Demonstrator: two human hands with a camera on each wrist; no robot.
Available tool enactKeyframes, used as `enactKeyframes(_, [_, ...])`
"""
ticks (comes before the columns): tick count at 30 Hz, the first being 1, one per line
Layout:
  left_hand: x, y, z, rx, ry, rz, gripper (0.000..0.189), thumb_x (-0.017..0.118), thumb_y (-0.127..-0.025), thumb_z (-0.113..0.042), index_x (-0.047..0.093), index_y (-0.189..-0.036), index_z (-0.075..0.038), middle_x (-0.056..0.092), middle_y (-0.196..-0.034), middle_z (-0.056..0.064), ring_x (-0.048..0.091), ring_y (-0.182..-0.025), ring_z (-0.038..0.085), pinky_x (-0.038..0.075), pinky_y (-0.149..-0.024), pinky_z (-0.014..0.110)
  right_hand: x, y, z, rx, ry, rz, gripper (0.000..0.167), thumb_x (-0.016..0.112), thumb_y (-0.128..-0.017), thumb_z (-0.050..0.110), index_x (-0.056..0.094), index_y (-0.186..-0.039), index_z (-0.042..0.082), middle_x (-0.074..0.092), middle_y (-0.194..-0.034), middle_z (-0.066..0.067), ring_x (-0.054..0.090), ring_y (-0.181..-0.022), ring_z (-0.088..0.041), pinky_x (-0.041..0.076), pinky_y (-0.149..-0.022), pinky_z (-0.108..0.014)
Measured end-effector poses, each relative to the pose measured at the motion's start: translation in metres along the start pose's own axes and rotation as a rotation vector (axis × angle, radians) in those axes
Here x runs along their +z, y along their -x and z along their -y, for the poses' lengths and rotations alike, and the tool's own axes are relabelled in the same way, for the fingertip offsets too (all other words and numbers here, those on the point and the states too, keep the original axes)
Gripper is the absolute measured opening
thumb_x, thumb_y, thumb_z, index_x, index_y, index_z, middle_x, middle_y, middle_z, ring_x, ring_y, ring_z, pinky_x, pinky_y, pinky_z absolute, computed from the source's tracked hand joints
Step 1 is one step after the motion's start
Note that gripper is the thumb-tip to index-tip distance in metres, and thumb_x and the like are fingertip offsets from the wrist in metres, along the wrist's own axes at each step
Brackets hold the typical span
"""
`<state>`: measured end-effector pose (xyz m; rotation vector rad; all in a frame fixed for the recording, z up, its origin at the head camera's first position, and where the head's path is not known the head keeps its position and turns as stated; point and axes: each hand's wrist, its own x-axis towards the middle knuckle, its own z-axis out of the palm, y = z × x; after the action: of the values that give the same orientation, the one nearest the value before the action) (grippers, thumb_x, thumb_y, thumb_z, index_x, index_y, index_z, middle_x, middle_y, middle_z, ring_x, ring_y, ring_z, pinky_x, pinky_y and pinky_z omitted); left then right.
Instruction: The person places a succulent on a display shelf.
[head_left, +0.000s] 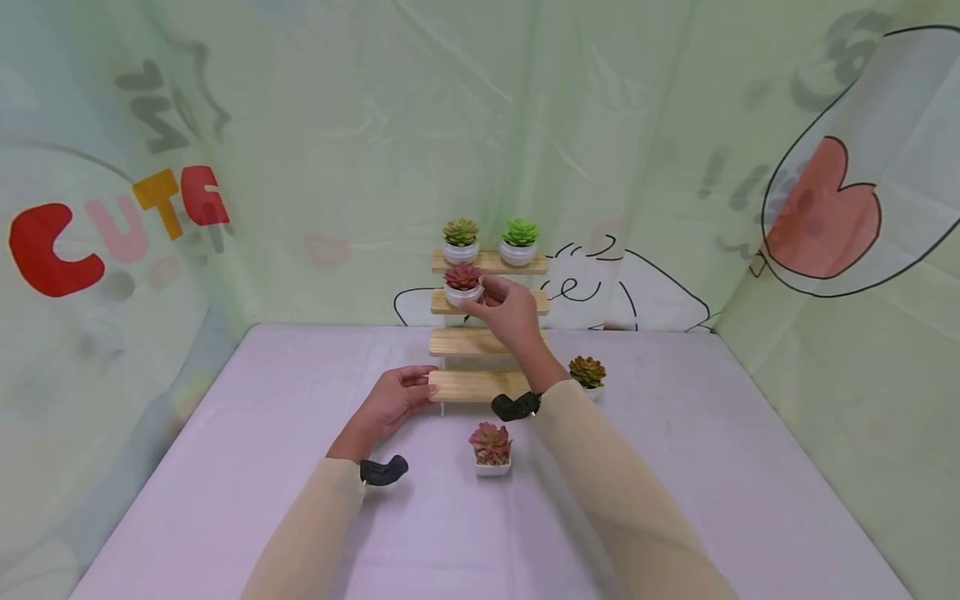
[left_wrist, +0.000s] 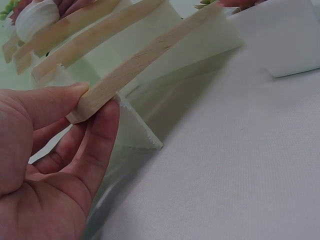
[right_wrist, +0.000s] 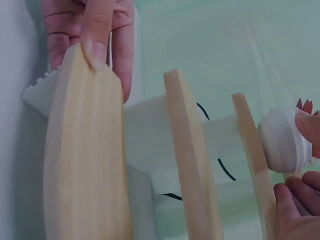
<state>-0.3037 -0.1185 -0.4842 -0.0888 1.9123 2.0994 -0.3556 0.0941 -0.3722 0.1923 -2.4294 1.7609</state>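
Note:
A tiered wooden shelf stand (head_left: 476,386) rises in steps at the middle back of the table. My left hand (head_left: 393,400) pinches the left end of its lowest board (left_wrist: 145,57), thumb on top and fingers beneath. At the second board from the top, my right hand (head_left: 512,312) holds a dark red succulent in a round white pot (head_left: 463,293), thumb and fingers at the pot's right side. In the right wrist view the white pot (right_wrist: 280,140) is right at the board's surface. Two more potted succulents, one olive (head_left: 461,242) and one bright green (head_left: 520,242), stand on the top board.
In front of the stand, a pinkish succulent in a square white pot (head_left: 492,454) sits on the pale tabletop (head_left: 420,533). Another succulent, brownish green (head_left: 587,372), stands right of the stand, partly behind the right sleeve. A printed curtain (head_left: 337,167) hangs around the table.

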Motion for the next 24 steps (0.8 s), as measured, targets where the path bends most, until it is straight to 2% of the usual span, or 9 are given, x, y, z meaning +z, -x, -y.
enactKeyframes(7, [0.0, -0.002, 0.001, 0.015, 0.0, 0.005, 0.046, 0.068, -0.094, 0.003, 0.059, -0.14, 0.0, 0.065, -0.121, 0.016, 0.068, -0.102, 0.021, 0.06, -0.097, 0.04, -0.026, 0.016, -0.018, -0.096, -0.085, -0.051, 0.055, 0.081, -0.09, 0.018, 0.062, -0.139, 0.002, 0.061, -0.143, -0.021, 0.06, -0.133, -0.031, 0.052, -0.109, -0.037])
enactKeyframes(12, [-0.002, -0.003, 0.003, 0.03, 0.01, 0.007, 0.047, 0.068, -0.094, 0.004, 0.058, -0.14, 0.002, 0.064, -0.121, 0.017, 0.068, -0.101, 0.02, 0.061, -0.094, 0.038, -0.044, 0.03, -0.03, -0.13, -0.121, -0.081, 0.053, 0.082, -0.089, 0.018, 0.064, -0.136, 0.002, 0.063, -0.14, -0.019, 0.061, -0.132, -0.028, 0.052, -0.108, -0.032])
enactKeyframes(16, [-0.003, -0.004, 0.004, 0.027, 0.012, 0.012, 0.048, 0.068, -0.094, 0.004, 0.057, -0.141, 0.001, 0.064, -0.123, 0.017, 0.068, -0.101, 0.019, 0.062, -0.092, 0.036, -0.057, 0.041, -0.043, -0.142, -0.104, -0.111, 0.051, 0.082, -0.088, 0.022, 0.066, -0.134, 0.004, 0.066, -0.137, -0.017, 0.063, -0.129, -0.027, 0.052, -0.109, -0.032])
enactKeyframes(24, [-0.001, -0.004, 0.004, 0.016, 0.026, -0.002, 0.048, 0.067, -0.094, 0.004, 0.058, -0.141, 0.001, 0.065, -0.123, 0.018, 0.069, -0.101, 0.02, 0.063, -0.089, 0.033, -0.075, 0.067, -0.061, -0.17, -0.101, -0.166, 0.047, 0.082, -0.088, 0.017, 0.069, -0.13, 0.003, 0.069, -0.133, -0.015, 0.065, -0.125, -0.03, 0.052, -0.107, -0.029])
